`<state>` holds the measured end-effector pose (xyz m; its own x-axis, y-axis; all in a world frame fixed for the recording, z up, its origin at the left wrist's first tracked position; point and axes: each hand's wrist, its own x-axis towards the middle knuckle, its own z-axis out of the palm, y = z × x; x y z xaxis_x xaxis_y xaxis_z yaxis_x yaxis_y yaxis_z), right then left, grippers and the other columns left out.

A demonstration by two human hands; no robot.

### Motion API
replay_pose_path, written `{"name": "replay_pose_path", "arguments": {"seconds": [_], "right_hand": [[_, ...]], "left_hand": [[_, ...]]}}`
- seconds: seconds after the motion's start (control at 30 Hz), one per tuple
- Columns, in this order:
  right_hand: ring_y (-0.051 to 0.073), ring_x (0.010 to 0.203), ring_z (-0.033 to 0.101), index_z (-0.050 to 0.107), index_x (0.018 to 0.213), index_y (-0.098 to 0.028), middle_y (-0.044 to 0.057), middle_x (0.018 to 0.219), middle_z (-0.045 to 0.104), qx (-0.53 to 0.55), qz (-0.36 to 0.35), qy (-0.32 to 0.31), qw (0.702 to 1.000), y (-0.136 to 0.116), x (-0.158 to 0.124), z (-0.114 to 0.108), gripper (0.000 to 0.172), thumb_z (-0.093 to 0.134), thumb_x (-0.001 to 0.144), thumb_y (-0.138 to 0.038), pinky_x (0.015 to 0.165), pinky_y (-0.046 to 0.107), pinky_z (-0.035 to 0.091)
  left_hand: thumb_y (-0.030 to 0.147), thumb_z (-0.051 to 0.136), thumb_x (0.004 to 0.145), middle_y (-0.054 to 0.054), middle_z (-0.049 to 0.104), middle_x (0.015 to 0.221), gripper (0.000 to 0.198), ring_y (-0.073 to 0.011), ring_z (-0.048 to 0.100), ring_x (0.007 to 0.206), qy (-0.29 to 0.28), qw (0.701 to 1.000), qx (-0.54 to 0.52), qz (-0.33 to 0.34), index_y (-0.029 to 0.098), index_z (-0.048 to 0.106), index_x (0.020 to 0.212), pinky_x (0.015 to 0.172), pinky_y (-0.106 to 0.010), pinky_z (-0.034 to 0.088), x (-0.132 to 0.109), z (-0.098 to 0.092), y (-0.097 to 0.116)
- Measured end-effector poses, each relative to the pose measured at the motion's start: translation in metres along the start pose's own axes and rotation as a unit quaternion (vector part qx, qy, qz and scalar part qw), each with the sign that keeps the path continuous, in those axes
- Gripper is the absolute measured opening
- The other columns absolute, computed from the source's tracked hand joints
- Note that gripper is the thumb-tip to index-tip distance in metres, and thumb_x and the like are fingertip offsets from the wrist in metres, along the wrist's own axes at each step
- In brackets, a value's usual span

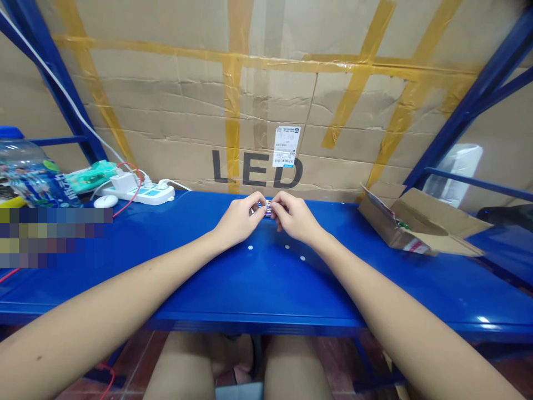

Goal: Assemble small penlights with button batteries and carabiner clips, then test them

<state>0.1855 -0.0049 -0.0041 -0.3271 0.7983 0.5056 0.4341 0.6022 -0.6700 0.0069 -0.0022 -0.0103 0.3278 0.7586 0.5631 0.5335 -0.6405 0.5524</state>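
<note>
Both hands meet near the far side of the blue table. A small shiny piece [267, 210], patterned in blue-purple and silver, sits between them; its kind is too small to make out. My left hand [242, 218] has thumb and forefinger closed at the piece's left edge. On the other side, my right hand [295, 215] is pinched closed at its right edge, with the other fingers curled under. The fingertips hide much of the piece. Three small white round spots [287, 246] show on the tabletop in front of the hands.
A large taped cardboard box [175, 111] marked LED stands behind the blue table [266, 289]. To the left are a plastic bottle [33, 172], a white power strip [145, 193] with plugs, and a red wire [129, 203]. An open small carton [416, 225] lies right.
</note>
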Motion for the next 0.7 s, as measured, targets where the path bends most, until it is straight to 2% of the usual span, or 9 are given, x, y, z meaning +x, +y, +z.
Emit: {"name": "replay_pose_path", "arguments": {"seconds": [0.17,0.4,0.53,0.63,0.7], "right_hand": [[0.011,0.048,0.055,0.051,0.079,-0.02,-0.001,0.068,0.059,0.071,0.031,0.003,0.997,0.004,0.002,0.003,0.014,0.047,0.092,-0.023,0.044,0.025,0.048],[0.011,0.05,0.056,0.051,0.078,-0.019,-0.001,0.066,0.057,0.192,0.067,0.023,0.979,0.007,0.007,0.001,0.012,0.056,0.088,-0.024,0.04,0.025,0.051],[0.012,0.052,0.057,0.052,0.078,-0.019,-0.001,0.066,0.058,0.234,0.096,0.039,0.967,0.005,0.01,-0.007,0.014,0.06,0.087,-0.026,0.041,0.025,0.052],[0.012,0.051,0.057,0.052,0.078,-0.018,-0.001,0.066,0.059,0.247,0.123,0.05,0.96,0.004,0.011,-0.013,0.012,0.057,0.088,-0.02,0.041,0.026,0.054],[0.012,0.051,0.058,0.053,0.078,-0.018,0.0,0.066,0.059,0.238,0.147,0.051,0.959,0.005,0.011,-0.016,0.011,0.055,0.089,-0.016,0.042,0.026,0.054]], "left_hand": [[0.029,0.058,0.089,0.0,0.068,0.081,0.012,-0.0133,0.058,0.065,-0.009,0.998,-0.051,-0.021,0.021,0.06,0.097,0.065,-0.027,0.042,0.002,0.001,-0.003],[0.038,0.072,0.079,-0.002,0.066,0.087,0.035,-0.013,0.059,0.067,-0.023,0.989,-0.138,-0.054,0.018,0.058,0.103,0.063,-0.027,0.043,0.005,0.001,-0.016],[0.032,0.071,0.078,-0.004,0.066,0.089,0.029,-0.0144,0.06,0.074,-0.021,0.986,-0.152,-0.059,0.016,0.059,0.099,0.068,-0.029,0.046,0.007,-0.002,-0.019],[0.029,0.07,0.078,-0.004,0.067,0.089,0.025,-0.0158,0.061,0.08,-0.011,0.986,-0.156,-0.059,0.015,0.06,0.096,0.073,-0.03,0.047,0.009,-0.005,-0.018],[0.027,0.071,0.078,-0.003,0.066,0.083,0.022,-0.0153,0.061,0.076,-0.007,0.984,-0.159,-0.074,0.016,0.061,0.094,0.071,-0.029,0.047,0.01,-0.008,-0.017]]}}
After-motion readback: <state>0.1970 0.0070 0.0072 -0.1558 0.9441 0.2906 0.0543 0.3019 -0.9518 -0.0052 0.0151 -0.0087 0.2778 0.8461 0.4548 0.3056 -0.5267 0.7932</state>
